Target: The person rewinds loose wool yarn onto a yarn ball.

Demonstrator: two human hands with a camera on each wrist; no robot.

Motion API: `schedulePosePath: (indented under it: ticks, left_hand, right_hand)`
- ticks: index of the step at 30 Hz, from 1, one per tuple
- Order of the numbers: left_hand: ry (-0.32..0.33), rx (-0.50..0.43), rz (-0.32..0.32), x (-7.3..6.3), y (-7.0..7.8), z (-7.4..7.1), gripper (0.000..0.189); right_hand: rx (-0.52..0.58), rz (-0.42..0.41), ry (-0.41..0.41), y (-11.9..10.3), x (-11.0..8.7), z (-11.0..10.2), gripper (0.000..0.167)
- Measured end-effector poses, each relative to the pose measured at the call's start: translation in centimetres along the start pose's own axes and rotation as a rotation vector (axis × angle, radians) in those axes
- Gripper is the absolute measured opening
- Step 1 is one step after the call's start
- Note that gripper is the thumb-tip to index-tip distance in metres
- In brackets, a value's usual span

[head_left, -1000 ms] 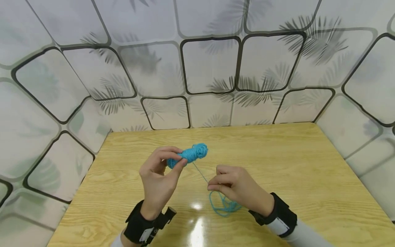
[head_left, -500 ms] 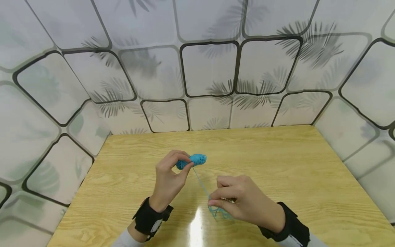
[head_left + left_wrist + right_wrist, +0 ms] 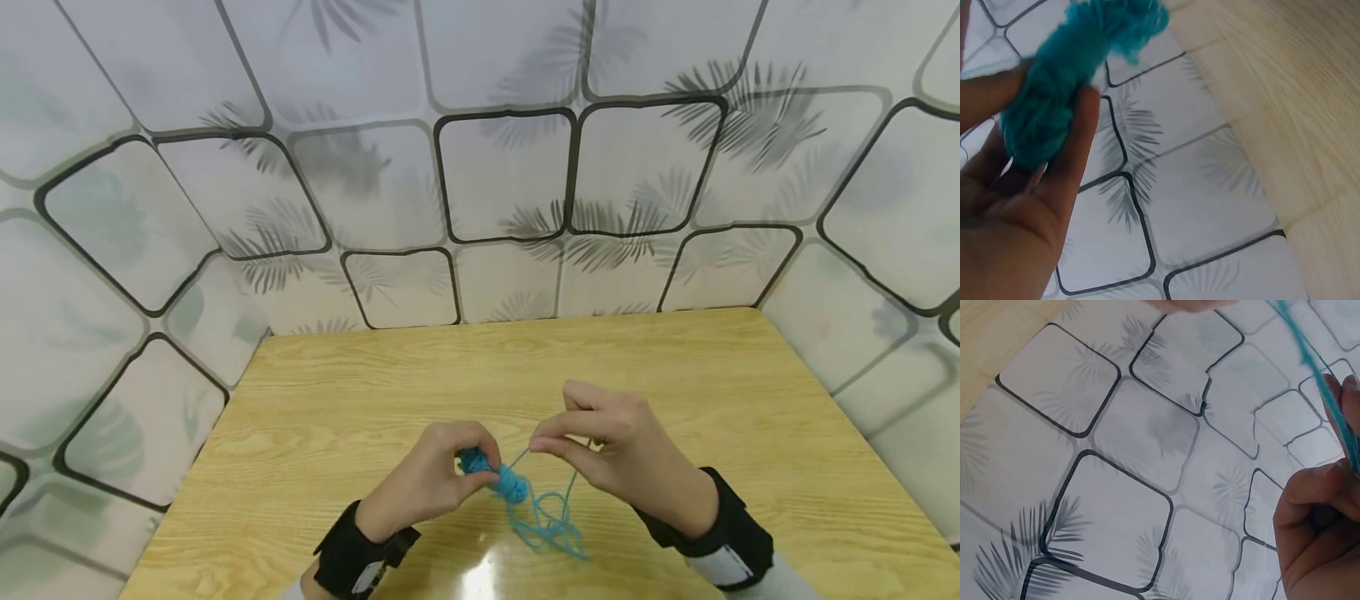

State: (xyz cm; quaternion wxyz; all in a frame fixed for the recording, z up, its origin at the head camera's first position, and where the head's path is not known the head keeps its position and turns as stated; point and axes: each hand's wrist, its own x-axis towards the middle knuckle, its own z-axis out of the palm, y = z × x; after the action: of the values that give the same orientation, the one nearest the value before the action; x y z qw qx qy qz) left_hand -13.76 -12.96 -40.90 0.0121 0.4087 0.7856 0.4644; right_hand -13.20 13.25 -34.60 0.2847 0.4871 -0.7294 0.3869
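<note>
A small skein of blue yarn (image 3: 512,484), wound tight round its middle, is gripped between the thumb and fingers of my left hand (image 3: 435,471). The left wrist view shows the yarn skein (image 3: 1054,94) with its looped end pointing up and right. My right hand (image 3: 611,437) pinches a strand of yarn (image 3: 521,457) that runs from the skein to its fingertips. In the right wrist view the strand (image 3: 1319,375) passes down into the pinch. A loose tangle of yarn (image 3: 553,529) lies below and between both hands.
The wooden table (image 3: 360,375) reaches back to a wall covering (image 3: 502,183) with black outlines and grey leaf prints. Each wrist wears a black band, the left band (image 3: 356,550) and the right band (image 3: 720,533).
The left hand has come down and nearer with the skein, whose free end now tips downward to the right. The right hand dipped, then rose and moved right, still pinching the strand.
</note>
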Motion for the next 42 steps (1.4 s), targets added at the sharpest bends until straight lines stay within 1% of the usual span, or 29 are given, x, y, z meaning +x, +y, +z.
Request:
schedulePosePath:
  ticks: [2,3,5,6,7,10,12,16,18,21,24,26,28,30,32,34,36,38,40,41,42]
  left_hand:
    - [-0.104,-0.106,-0.043,-0.3,0.6,0.0,0.019]
    - [-0.144,-0.158,-0.059,-0.4,1.0,-0.1,0.017]
    - [-0.199,-0.257,-0.075,-0.6,1.8,-0.2,0.014]
    - [-0.215,-0.295,-0.074,-0.6,2.1,-0.3,0.013]
    - [-0.224,-0.327,-0.059,-0.7,2.4,-0.3,0.012]
    - [-0.219,-0.385,0.0,-0.8,3.0,-0.7,0.012]
    - [-0.199,-0.405,0.029,-0.8,3.3,-1.1,0.012]
    - [-0.137,-0.45,0.067,-0.8,3.8,-1.8,0.015]
    - [-0.102,-0.484,0.086,-0.7,4.1,-2.0,0.016]
    - [-0.046,-0.541,0.108,-0.5,4.4,-2.2,0.016]
    - [0.052,-0.583,0.141,-0.3,4.6,-2.4,0.013]
    - [0.152,-0.598,0.144,-0.1,4.6,-2.5,0.013]
    - [0.275,-0.581,0.144,0.1,4.5,-2.6,0.016]
    - [0.4,-0.54,0.128,0.4,4.4,-2.6,0.019]
    - [0.507,-0.461,0.114,0.6,4.0,-2.5,0.018]
    - [0.582,-0.363,0.11,0.8,3.6,-2.3,0.016]
    - [0.61,-0.252,0.121,0.9,3.0,-1.9,0.018]
    - [0.613,-0.142,0.129,0.9,2.5,-1.5,0.021]
    - [0.594,-0.046,0.135,1.0,2.0,-1.1,0.023]
    - [0.575,-0.003,0.138,1.0,1.8,-1.0,0.023]
    - [0.554,0.03,0.128,1.0,1.7,-0.8,0.023]
  right_hand:
    - [-0.018,0.044,0.007,0.8,-0.2,-0.2,0.027]
    - [-0.023,0.07,0.011,1.2,-0.3,-0.2,0.028]
    - [-0.031,0.118,0.018,2.0,-0.6,-0.2,0.029]
    - [-0.031,0.132,0.023,2.4,-0.7,-0.1,0.027]
    - [-0.032,0.15,0.022,2.7,-0.9,0.0,0.025]
    - [-0.04,0.166,0.027,3.5,-1.3,0.2,0.012]
    - [-0.041,0.175,0.026,3.9,-1.5,0.4,0.002]
    - [-0.041,0.22,0.006,4.7,-1.8,0.7,0.005]
    - [-0.024,0.253,-0.015,5.0,-2.0,0.9,0.003]
    - [0.015,0.269,-0.04,5.3,-2.3,1.6,0.004]
    - [0.046,0.255,-0.067,5.2,-2.6,2.4,0.012]
    - [0.061,0.234,-0.08,4.8,-2.8,3.0,0.018]
    - [0.071,0.21,-0.098,4.3,-3.0,3.6,0.02]
    - [0.09,0.19,-0.12,3.5,-3.1,4.1,0.019]
    - [0.104,0.173,-0.143,2.7,-3.1,4.5,0.014]
    - [0.122,0.167,-0.167,1.7,-3.1,4.8,0.007]
    - [0.133,0.159,-0.18,0.8,-3.0,4.8,0.005]
    - [0.134,0.145,-0.185,0.1,-2.7,4.8,0.007]
    - [0.129,0.128,-0.187,-0.5,-2.4,4.5,0.007]
    - [0.123,0.109,-0.182,-0.8,-2.2,4.3,0.007]
    - [0.118,0.099,-0.178,-0.9,-2.0,4.1,0.008]
